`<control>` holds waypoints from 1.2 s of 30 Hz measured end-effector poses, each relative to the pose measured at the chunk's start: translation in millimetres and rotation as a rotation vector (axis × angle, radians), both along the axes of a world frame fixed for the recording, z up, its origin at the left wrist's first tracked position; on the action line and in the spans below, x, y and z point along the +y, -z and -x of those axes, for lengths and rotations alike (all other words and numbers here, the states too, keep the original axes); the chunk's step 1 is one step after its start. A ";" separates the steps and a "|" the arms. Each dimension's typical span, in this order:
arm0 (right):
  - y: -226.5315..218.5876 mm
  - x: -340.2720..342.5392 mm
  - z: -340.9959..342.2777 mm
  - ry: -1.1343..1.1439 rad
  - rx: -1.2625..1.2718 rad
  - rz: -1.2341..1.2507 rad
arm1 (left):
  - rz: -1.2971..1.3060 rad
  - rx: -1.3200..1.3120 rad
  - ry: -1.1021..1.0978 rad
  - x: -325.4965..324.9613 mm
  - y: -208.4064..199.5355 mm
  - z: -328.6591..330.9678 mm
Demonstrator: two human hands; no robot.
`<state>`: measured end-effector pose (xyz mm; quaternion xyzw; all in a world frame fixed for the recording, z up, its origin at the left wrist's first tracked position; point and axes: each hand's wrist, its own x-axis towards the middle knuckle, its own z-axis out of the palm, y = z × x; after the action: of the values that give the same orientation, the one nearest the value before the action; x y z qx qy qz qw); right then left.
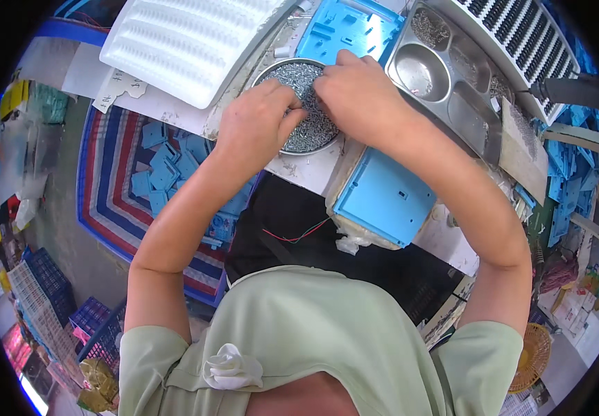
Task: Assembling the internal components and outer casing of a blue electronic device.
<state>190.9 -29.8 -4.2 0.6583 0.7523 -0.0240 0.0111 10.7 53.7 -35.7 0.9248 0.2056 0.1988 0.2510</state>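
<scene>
Workbench (313,177) clutter surrounded the round screw dish (311,139); I saw left hand (254,125) and right hand (355,90) over it, fingers curled, probably pinching screws to sort; grip unclear.

The scene was brightly and evenly lit, with soft daylight-like illumination that seemed to come from above, though no lamp showed. Shadows were faint; only the dark gap under the table edge (313,182) fell into deep shade. Glare whitened the ridged white tray (188,41) and gleamed off the steel compartment tray (421,69). The fisheye lens bent straight edges strongly toward the rim, where a black vignette closed the corners. The centre was sharp; the periphery smeared and slightly colour-fringed.
</scene>
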 end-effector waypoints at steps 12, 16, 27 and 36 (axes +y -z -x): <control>-44.2 -94.4 -72.0 0.556 0.769 -0.318 | 0.056 0.086 0.037 5.2 -6.2 -7.3; -26.4 -171.8 -91.6 0.816 1.113 -0.247 | 0.114 0.059 0.028 11.2 -2.6 -10.1; -8.6 -190.3 -83.1 0.968 1.424 -0.271 | 0.124 0.077 -0.074 17.6 -12.0 -16.8; -2.8 -185.0 -70.4 0.914 1.048 -0.287 | 0.294 0.041 -0.011 3.4 -23.5 -18.0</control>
<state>261.4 -214.8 -1.4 0.8049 0.3027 -0.2405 -0.4502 28.7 57.0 -12.2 0.8807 0.2426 0.1488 0.3786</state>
